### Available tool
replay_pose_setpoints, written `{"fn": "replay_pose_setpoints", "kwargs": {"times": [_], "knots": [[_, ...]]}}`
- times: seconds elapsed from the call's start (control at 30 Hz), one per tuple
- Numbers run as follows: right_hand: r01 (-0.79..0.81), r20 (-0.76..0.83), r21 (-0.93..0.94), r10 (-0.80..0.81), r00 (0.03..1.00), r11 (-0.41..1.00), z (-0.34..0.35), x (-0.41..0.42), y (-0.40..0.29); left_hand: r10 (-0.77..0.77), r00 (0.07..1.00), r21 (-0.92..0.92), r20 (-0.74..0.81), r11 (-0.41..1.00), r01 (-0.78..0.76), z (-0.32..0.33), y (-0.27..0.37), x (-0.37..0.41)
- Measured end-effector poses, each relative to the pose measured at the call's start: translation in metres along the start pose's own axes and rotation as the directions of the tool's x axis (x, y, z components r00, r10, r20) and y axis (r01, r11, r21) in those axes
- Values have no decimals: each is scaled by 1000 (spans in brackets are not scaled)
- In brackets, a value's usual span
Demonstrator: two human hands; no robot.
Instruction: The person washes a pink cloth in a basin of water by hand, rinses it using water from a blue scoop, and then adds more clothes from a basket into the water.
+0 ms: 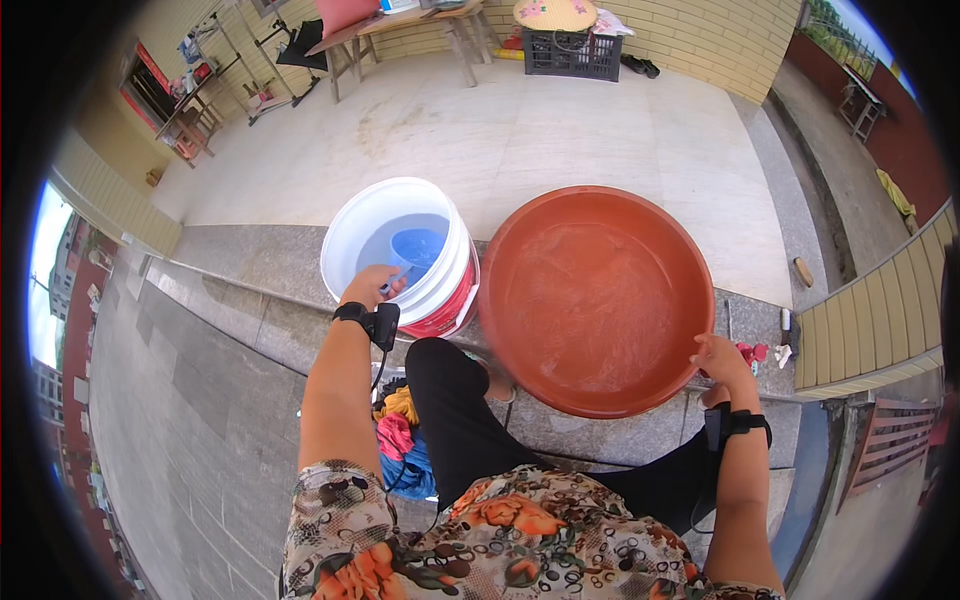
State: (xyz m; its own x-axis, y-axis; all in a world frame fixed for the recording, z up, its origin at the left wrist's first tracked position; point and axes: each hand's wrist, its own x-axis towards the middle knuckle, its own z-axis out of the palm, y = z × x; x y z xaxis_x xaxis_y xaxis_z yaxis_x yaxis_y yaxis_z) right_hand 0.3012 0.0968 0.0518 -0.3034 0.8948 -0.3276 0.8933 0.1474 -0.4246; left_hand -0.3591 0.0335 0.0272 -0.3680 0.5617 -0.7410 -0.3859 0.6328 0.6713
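My left hand grips the handle of a blue plastic water dipper, whose bowl sits in the water of a white plastic bucket. A red label wraps the bucket's lower side. To the right stands a wide orange-brown plastic basin with rippled water in it. At the basin's right rim is my right hand, its fingers bent at the edge; whether they clasp the rim or only rest on it is unclear. Beside my left knee lies a pile of coloured cloths, partly hidden by my arm and leg.
Bucket and basin stand along a stone step. Right of the basin lie a brush and small red items. Farther back are a wooden bench, a black plastic crate and dark shoes. A tiled wall bounds the right.
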Motion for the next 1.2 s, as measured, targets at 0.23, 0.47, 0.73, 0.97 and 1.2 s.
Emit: {"fn": "replay_pose_setpoints", "kwargs": {"times": [0.23,0.47,0.73,0.97,1.2], "knots": [[32,-26,46,-31,999,998,2,1,2,9,976,-327,216,943,64,-36,6,-5],[61,-80,5,-60,995,998,3,-3,9,287,911,-304,297,932,-195,-18,17,-82],[65,-88,40,-61,994,997,-9,-12,-14,328,827,-259,456,938,-229,28,44,-167],[87,-100,63,-80,992,994,-11,-16,-10,88,804,-133,588,991,-11,116,-13,-151],[92,-143,74,-80,986,993,-10,-22,3,-60,929,247,365,968,-34,209,-109,-87]]}}
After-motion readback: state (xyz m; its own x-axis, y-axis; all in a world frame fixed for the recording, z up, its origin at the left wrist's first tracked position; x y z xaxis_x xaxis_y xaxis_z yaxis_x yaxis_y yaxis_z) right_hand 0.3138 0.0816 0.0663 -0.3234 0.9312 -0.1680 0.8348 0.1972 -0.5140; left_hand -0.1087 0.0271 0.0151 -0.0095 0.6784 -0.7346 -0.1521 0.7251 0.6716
